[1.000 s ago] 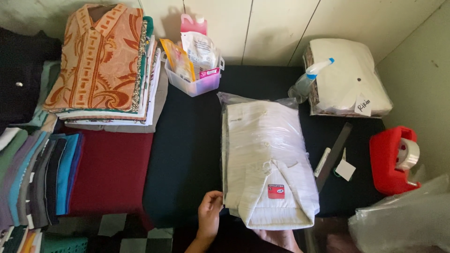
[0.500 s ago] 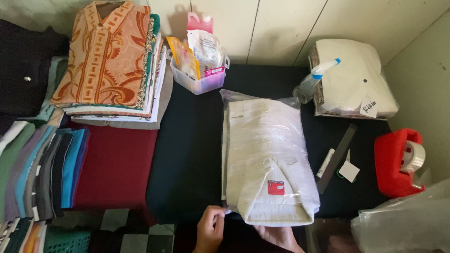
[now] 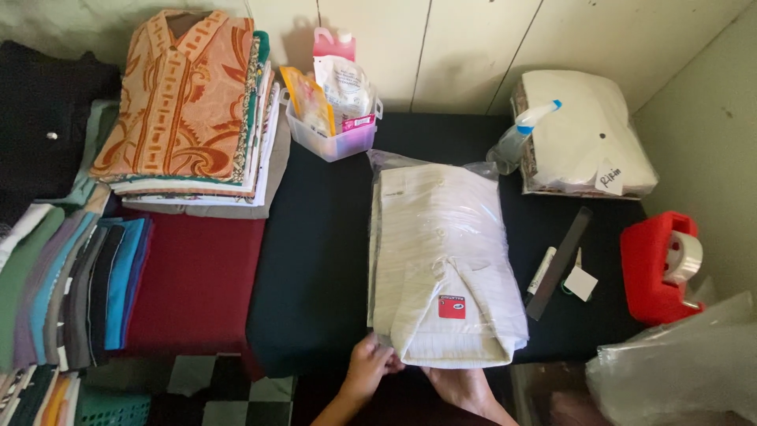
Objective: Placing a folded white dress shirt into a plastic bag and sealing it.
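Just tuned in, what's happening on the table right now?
A person works at the near end of a folded white shirt in a clear plastic bag, which lies flat on the black table. The left hand pinches the bag's near left corner, and the right hand sits under the near edge. A red tape dispenser stands at the right, a stack of folded shirts at the far left.
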